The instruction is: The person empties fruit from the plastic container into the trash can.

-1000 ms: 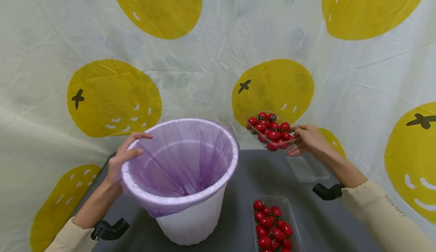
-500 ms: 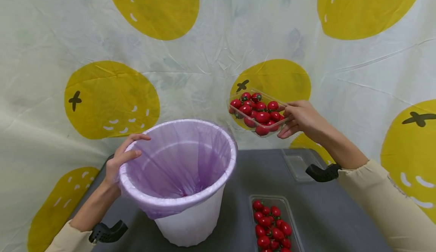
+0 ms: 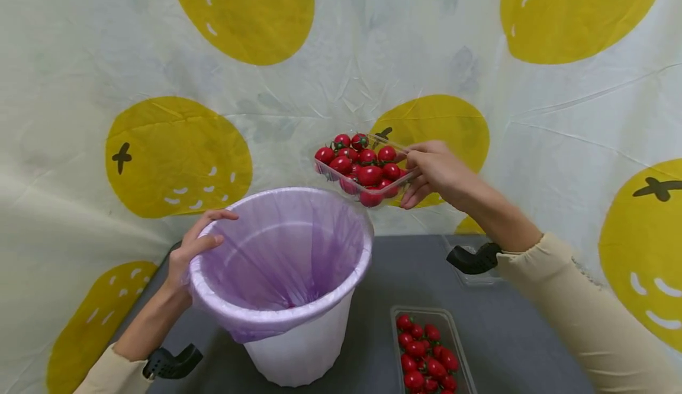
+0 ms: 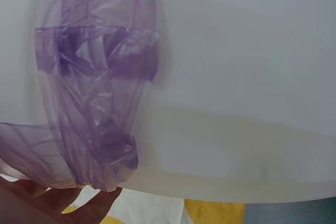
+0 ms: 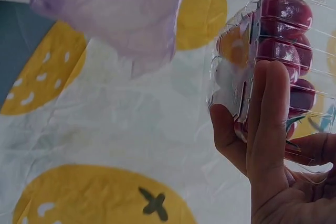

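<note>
My left hand (image 3: pixel 183 258) grips the left rim of a white trash can (image 3: pixel 298 352), thumb and a finger showing over the edge. A purple bag (image 3: pixel 272 240) lines the can and folds over its rim; in the left wrist view its loose purple film (image 4: pixel 100 77) hangs down the outer wall. Up at the can's back right, my right hand (image 3: pixel 439 175) holds a clear plastic tray (image 5: pixel 231 85) by its right end, thumb and fingers around it. The tray is filled with cherry tomatoes (image 3: pixel 367 175) and tilts slightly.
Another clear tray (image 3: pixel 462 352) of cherry tomatoes sits on the grey table (image 3: pixel 394 264), right of the can. Farther back lies a clear container (image 3: pixel 482 280), partly behind my right wrist. A cloth (image 3: pixel 319 86) with yellow fruit prints hangs behind.
My right hand has lifted the tomato tray and carried it left, from over the table's back right to beside the can's far rim. My left hand stays on the rim.
</note>
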`<state>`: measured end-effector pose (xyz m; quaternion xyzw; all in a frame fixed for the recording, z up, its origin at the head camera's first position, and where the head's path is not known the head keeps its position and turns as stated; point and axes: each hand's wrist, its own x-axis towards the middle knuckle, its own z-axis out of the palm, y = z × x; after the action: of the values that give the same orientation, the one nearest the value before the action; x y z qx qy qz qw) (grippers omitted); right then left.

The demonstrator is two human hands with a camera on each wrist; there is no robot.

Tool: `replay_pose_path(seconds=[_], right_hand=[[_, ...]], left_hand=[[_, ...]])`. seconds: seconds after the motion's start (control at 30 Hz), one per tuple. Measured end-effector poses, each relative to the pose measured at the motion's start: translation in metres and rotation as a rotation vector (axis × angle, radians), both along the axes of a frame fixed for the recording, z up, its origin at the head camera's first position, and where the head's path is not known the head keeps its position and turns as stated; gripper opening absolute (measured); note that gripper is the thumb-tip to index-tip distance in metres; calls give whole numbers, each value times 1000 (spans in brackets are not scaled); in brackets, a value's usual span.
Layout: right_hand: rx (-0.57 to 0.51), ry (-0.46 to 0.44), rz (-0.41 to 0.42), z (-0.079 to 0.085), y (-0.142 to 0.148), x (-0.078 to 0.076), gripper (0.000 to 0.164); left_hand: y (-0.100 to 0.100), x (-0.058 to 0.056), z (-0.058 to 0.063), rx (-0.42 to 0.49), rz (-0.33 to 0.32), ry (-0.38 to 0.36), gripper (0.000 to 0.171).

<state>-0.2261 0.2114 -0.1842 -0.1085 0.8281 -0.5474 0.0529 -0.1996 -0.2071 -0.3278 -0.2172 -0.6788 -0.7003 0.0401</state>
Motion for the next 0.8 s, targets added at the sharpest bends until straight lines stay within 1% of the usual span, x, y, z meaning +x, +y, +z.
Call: replay_pose_path(seconds=[0.17,0.3,0.4,0.47,0.67,0.8], right_hand=[[8,14,38,1,-21,-1,51],[22,39,83,-1,-37,-3,45],[41,72,104,-3,-50,-4,37],[57,95,111,-6,-58,-5,35],[132,178,134,-14,-73,-6,45],[160,196,135,-17,-81,-7,44]], left_hand=[[2,-1,0,3,27,-5,37],[2,-2,-1,2,25,-10,38],[2,-2,-1,-1,26,-15,38],[2,-3,0,-4,26,-18,38],[5,-6,0,-12,29,-31,39],[5,-5,2,-23,42,-35,39]])
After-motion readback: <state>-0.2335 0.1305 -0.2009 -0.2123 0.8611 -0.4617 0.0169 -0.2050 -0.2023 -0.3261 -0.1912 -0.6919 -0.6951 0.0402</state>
